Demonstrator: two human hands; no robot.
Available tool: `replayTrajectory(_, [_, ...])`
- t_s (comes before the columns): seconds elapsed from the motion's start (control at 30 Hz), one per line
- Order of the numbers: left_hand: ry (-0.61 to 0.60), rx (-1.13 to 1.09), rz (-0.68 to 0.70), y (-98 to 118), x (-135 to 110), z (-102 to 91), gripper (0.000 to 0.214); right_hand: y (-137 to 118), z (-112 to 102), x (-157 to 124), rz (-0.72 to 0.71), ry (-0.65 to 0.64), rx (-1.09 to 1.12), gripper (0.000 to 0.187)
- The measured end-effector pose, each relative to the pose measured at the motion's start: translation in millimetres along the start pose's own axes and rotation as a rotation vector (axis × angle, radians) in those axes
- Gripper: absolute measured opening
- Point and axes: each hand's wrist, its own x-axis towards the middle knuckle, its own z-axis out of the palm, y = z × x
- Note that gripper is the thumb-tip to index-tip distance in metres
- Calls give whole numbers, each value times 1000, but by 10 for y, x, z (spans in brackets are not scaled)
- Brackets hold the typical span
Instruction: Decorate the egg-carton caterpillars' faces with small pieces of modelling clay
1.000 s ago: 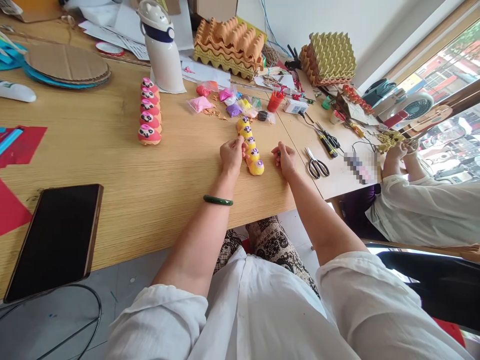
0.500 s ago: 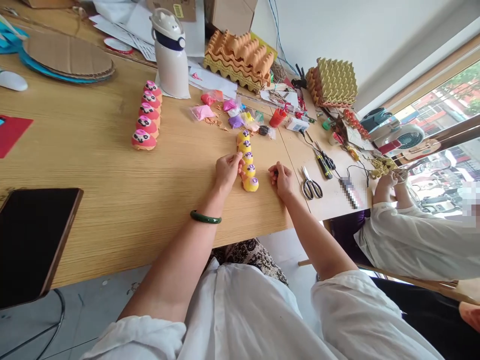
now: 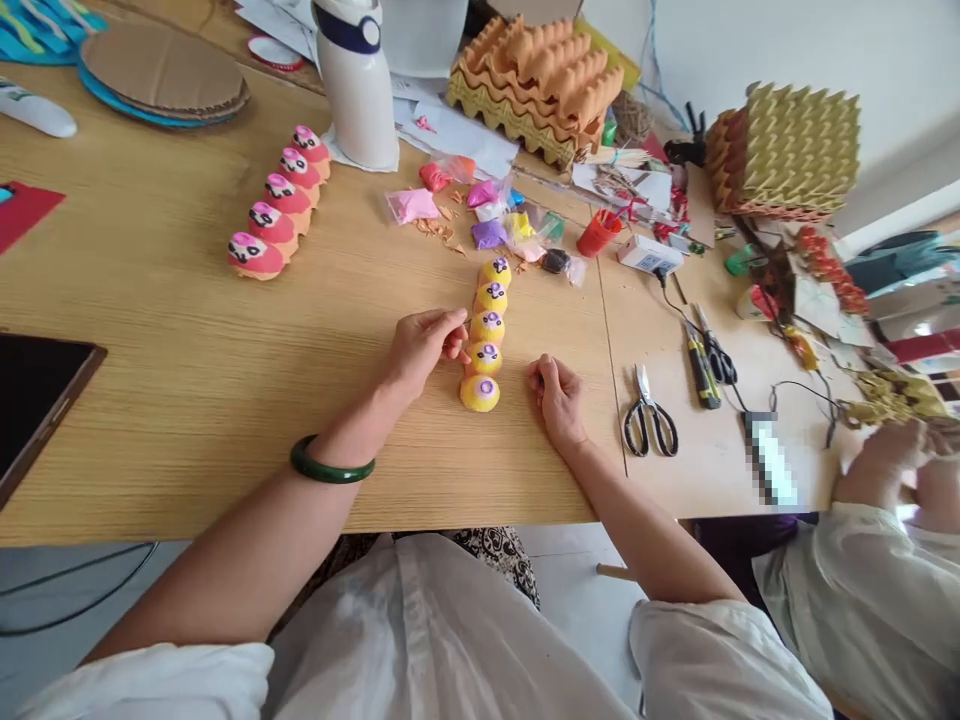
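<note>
A strip of yellow-painted egg-carton bumps [image 3: 484, 330], with purple rings and small dark and white clay details, lies lengthwise before me. At its left edge is my left hand [image 3: 427, 350], thumb and forefinger pinched; a thin dark tip shows at the fingertips, too small to name. My right hand [image 3: 559, 402] rests on the table to the right of the strip, apart from it. Its fingers are curled closed, and whatever is inside them is hidden. Beyond the strip lie bags of coloured clay, among them a purple one [image 3: 489, 234] and a black lump [image 3: 555, 261].
A pink-painted egg-carton strip [image 3: 271, 220] lies to the left. Black-handled scissors [image 3: 649, 418] and a yellow-black cutter [image 3: 703, 372] are at right. A white flask [image 3: 363, 100] and stacked egg trays [image 3: 532, 95] stand behind. A co-worker's hands [image 3: 892, 455] are at far right.
My left hand has drawn slightly back to the left, from over the strip to its edge. My right hand stays closed beside it. The camera view has shifted.
</note>
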Motion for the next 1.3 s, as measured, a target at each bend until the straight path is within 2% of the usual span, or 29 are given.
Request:
replayTrajectory(0.2, [-11,113,45,-15,-53,-64,29,-15,-118,-133,19,-252,32,60])
replayTrajectory(0.43, [-66,189,3,17,-90,-92,35,-61,-203,-105,-28,-379,-53,61])
replayTrajectory(0.6, [-31,166,-5,38,-118,-40,41,-52,-216,-109,-32,-392,-23,59])
replayTrajectory(0.8, [172,86,125,-26,-112,57,30,-27,-189,-85,-14,-379,-23,62])
replayTrajectory(0.9, [213,85,160,-49,-90,77,28,-21,-176,-73,10,-369,-5,65])
replayTrajectory(1.0, [181,123,203,-48,-96,77,32,0,-164,-80,22,-349,59,61])
replayTrajectory(1.17, [62,295,329,6,-244,108,40,-27,-126,-54,5,-285,220,41])
replayTrajectory(1.3, [-82,369,328,73,-394,185,46,-182,-85,52,-117,-363,238,38])
